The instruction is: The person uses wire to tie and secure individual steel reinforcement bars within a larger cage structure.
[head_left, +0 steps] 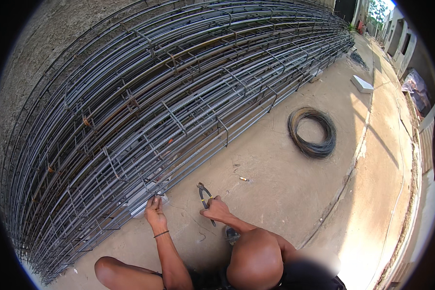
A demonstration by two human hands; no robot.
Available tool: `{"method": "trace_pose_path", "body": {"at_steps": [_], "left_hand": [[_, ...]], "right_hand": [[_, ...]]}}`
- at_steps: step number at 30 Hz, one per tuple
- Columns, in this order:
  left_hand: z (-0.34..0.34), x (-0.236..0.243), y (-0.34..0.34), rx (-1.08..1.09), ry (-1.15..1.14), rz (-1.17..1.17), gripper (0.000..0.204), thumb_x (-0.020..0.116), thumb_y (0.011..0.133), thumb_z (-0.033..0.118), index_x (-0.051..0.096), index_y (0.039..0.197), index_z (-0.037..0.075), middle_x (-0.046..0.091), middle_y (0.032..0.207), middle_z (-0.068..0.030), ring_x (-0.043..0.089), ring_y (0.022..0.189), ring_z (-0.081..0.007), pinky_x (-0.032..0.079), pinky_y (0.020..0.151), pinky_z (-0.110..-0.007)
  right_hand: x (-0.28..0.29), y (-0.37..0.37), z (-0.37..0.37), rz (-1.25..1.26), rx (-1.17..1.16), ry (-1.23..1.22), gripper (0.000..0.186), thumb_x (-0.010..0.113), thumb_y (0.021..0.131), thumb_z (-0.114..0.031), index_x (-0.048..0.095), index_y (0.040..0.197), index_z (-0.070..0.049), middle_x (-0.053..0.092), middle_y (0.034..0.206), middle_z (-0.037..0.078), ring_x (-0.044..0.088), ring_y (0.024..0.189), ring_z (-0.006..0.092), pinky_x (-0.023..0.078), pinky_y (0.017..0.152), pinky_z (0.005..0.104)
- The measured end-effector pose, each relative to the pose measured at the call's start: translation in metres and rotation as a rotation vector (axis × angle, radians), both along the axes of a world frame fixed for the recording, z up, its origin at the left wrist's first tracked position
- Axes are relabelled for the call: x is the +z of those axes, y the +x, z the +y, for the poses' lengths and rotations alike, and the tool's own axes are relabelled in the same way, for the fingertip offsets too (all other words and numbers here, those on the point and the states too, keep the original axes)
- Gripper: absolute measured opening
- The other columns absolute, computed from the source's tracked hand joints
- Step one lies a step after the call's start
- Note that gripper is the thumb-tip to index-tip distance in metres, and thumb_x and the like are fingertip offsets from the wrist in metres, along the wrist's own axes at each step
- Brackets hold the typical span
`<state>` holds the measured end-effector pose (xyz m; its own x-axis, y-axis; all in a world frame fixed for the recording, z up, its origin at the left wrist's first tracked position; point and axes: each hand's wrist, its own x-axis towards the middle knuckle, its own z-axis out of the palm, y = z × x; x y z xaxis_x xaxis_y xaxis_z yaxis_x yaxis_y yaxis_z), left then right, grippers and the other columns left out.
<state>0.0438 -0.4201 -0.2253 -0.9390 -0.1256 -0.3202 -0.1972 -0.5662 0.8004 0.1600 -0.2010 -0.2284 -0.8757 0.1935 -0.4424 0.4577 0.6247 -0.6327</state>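
Observation:
A long stack of steel rebar cages (179, 118), rods joined by square stirrups, leans along the wall. At the lowest rod of the nearest cage, my left hand (155, 212) is closed with its fingertips pressed together; what they pinch is too small to make out. My right hand (217, 211) grips a pair of pincers (201, 189) with dark handles marked in yellow. Their jaws point away from me, over the ground and apart from the cage. A white block (136, 205) lies under the cage beside my left hand.
A coil of dark tie wire (312, 132) lies on the concrete to the right. A small cylindrical piece (244, 179) and loose wire bits lie nearer. Farther off are a white slab (362, 84) and another wire bundle (357, 60). My knees flank my arms.

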Motion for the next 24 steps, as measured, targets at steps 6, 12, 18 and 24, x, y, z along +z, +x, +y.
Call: {"method": "trace_pose_path", "body": {"at_steps": [6, 12, 18, 24], "left_hand": [[-0.011, 0.000, 0.005, -0.046, -0.072, 0.020, 0.036, 0.055, 0.089, -0.006, 0.051, 0.124, -0.015, 0.062, 0.113, -0.0164, 0.060, 0.107, -0.0243, 0.044, 0.104, -0.035], [0.006, -0.008, -0.004, -0.082, -0.016, 0.030, 0.019, 0.058, 0.088, -0.008, 0.058, 0.107, -0.006, 0.065, 0.105, -0.0144, 0.062, 0.102, -0.0210, 0.048, 0.095, -0.033], [-0.014, -0.005, 0.001, -0.122, -0.046, 0.080, 0.025, 0.058, 0.087, -0.009, 0.055, 0.112, -0.007, 0.062, 0.108, -0.0141, 0.061, 0.101, -0.0204, 0.048, 0.095, -0.031], [-0.001, -0.002, 0.002, -0.134, -0.060, 0.118, 0.027, 0.057, 0.086, -0.010, 0.054, 0.113, -0.008, 0.062, 0.106, -0.0134, 0.060, 0.096, -0.0184, 0.048, 0.090, -0.027]], "right_hand": [[0.029, 0.017, 0.039, 0.080, -0.190, -1.392, 0.028, 0.055, 0.072, 0.002, 0.051, 0.098, -0.009, 0.057, 0.115, 0.012, 0.058, 0.100, 0.0208, 0.051, 0.080, 0.0357], [0.041, 0.000, 0.001, 0.034, -0.035, -0.930, 0.062, 0.042, 0.068, 0.009, 0.048, 0.128, -0.007, 0.056, 0.128, 0.016, 0.059, 0.106, 0.0244, 0.051, 0.089, 0.0413], [0.044, -0.022, -0.027, -0.392, 0.101, -1.866, 0.082, 0.048, 0.069, -0.004, 0.030, 0.149, -0.006, 0.047, 0.141, 0.023, 0.056, 0.116, 0.0400, 0.045, 0.097, 0.0554], [0.023, -0.013, -0.028, -0.437, 0.045, -2.165, 0.087, 0.051, 0.069, -0.010, 0.025, 0.152, -0.008, 0.037, 0.149, 0.024, 0.049, 0.123, 0.0485, 0.034, 0.104, 0.0618]]}}
